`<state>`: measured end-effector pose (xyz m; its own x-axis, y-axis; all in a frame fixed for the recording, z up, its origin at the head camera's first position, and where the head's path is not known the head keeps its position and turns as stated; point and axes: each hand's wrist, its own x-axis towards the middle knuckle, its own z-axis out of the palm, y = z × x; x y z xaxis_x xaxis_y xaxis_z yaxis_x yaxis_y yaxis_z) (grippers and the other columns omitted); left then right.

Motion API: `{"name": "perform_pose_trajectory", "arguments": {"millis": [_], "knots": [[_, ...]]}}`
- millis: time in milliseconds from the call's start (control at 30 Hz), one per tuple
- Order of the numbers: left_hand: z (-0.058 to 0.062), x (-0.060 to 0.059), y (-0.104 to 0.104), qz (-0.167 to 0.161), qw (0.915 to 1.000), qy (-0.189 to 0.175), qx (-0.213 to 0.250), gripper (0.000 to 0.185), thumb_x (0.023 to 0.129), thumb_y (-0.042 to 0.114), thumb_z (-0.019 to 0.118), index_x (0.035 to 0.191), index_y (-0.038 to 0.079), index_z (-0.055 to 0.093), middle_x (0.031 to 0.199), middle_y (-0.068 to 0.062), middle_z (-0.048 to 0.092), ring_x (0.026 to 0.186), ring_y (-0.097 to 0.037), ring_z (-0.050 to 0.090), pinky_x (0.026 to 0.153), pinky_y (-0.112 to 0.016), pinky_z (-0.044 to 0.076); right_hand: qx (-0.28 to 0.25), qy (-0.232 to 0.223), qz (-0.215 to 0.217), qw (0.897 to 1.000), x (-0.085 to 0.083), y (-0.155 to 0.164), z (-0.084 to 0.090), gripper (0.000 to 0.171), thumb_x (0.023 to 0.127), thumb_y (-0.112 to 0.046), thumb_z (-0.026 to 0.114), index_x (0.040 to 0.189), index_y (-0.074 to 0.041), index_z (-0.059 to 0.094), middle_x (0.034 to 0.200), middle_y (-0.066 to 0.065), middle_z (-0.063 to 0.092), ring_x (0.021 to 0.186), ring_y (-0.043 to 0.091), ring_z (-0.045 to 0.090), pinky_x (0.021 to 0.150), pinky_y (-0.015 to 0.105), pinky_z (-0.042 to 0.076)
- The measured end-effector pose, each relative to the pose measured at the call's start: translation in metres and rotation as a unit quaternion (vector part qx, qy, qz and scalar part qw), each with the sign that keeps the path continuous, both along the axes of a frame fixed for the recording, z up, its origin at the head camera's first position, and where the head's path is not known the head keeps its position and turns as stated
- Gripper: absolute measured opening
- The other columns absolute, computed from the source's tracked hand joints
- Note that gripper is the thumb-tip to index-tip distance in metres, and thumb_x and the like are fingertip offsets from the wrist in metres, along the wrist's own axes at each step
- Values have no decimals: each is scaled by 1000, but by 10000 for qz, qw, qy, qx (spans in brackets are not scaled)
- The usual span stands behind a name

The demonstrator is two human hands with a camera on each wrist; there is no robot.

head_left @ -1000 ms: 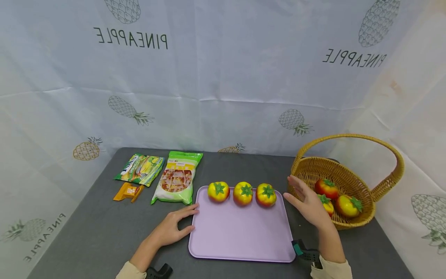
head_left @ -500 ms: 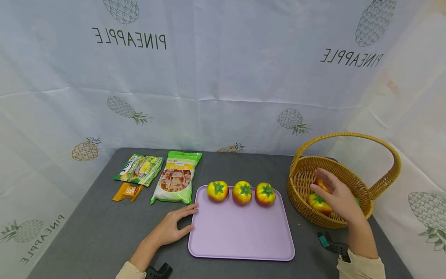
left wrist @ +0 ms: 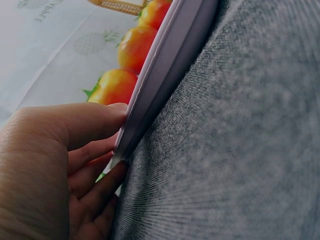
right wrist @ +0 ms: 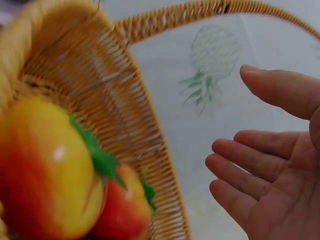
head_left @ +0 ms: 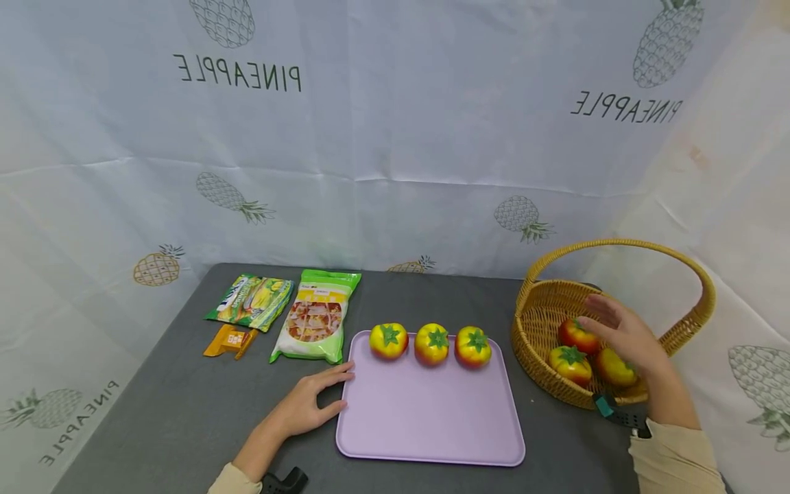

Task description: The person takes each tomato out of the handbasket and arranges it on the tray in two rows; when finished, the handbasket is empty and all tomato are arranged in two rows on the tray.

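Note:
My left hand rests at the left side of a lilac tray, thumb and fingertips touching its rim. A row of 3 red-and-yellow fruits with green star-shaped leaves, one of them the middle fruit, sits along the tray's far side. My right hand hovers over the right part of a wicker basket, fingers extended and holding nothing. Inside the basket lie similar fruits: a redder one, a yellower one and another, partly hidden by the hand.
To the left lie a green-and-white food bag, a green packet and a small orange packet. The basket's tall arched handle rises over its opening. A pineapple-print cloth hangs behind the grey table.
My right hand has moved rightward, from beside the tray's right edge across the basket to its right side. The left hand and the fruits on the tray have stayed put.

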<state>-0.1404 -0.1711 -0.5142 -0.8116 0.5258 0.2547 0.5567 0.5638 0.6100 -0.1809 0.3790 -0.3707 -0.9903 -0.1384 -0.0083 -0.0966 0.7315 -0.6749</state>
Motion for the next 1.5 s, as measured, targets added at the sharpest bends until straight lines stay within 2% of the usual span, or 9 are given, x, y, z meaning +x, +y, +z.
{"name": "perform_pose_trajectory", "arguments": {"millis": [100, 300, 567, 767, 833, 1100, 1367, 1500], "knots": [[0, 0, 0, 4, 10000, 7, -5, 42, 88, 27, 65, 129, 18, 60, 141, -1, 52, 127, -24, 51, 100, -44, 45, 84, -204, 52, 9997, -8, 7, -3, 76, 98, -37, 49, 148, 7, 13, 148, 34, 25, 129, 54, 30, 96, 61, 34], [1, 1, -1, 7, 9999, -150, 17, 43, 88, 28, 65, 129, 18, 59, 142, -1, 51, 129, -25, 49, 101, -45, 44, 133, -462, 105, 9988, -20, 15, -9, 78, 98, -38, 49, 147, 10, 13, 147, 36, 24, 130, 55, 27, 97, 64, 33], [-1, 0, 0, 12, 10000, -81, -12, 43, 88, 27, 65, 129, 18, 59, 141, 0, 51, 128, -24, 50, 100, -43, 45, 398, -796, 85, 9960, -33, 24, -19, 80, 94, -39, 54, 147, 9, 18, 145, 37, 26, 129, 55, 29, 95, 66, 36], [0, 0, 1, 3, 9999, -107, 42, 43, 87, 26, 66, 129, 18, 60, 142, -1, 51, 128, -24, 50, 101, -44, 44, 226, -1125, 389, 9926, -41, 34, -25, 81, 94, -32, 57, 146, 12, 13, 146, 40, 18, 130, 58, 21, 96, 69, 31], [1, 1, 1, -1, 9999, -126, 48, 43, 87, 26, 66, 129, 17, 60, 142, -1, 51, 129, -24, 50, 101, -45, 44, 247, -1303, 443, 9902, -41, 37, -27, 82, 93, -32, 57, 146, 12, 13, 147, 40, 17, 130, 58, 22, 94, 68, 34], [3, 1, 2, 14, 9999, -165, -16, 43, 87, 26, 66, 129, 17, 60, 142, -1, 50, 129, -24, 49, 101, -45, 44, 283, -1796, 673, 9810, -44, 44, -35, 84, 92, -33, 57, 144, 15, 12, 145, 41, 16, 125, 56, 31, 94, 59, 41], [2, 1, 1, 37, 9998, -179, -26, 44, 87, 26, 67, 129, 17, 60, 142, -1, 50, 129, -24, 49, 102, -44, 44, 324, -2128, 672, 9743, -48, 46, -37, 84, 93, -33, 57, 143, 17, 12, 140, 43, 19, 114, 44, 48, 83, 45, 51], [2, 1, 1, 29, 9999, -143, -8, 44, 86, 25, 67, 129, 17, 60, 142, -1, 50, 129, -24, 49, 101, -44, 44, 444, -2191, 702, 9722, -49, 45, -36, 85, 92, -33, 58, 142, 19, 12, 138, 44, 22, 113, 45, 49, 83, 45, 51]]}}
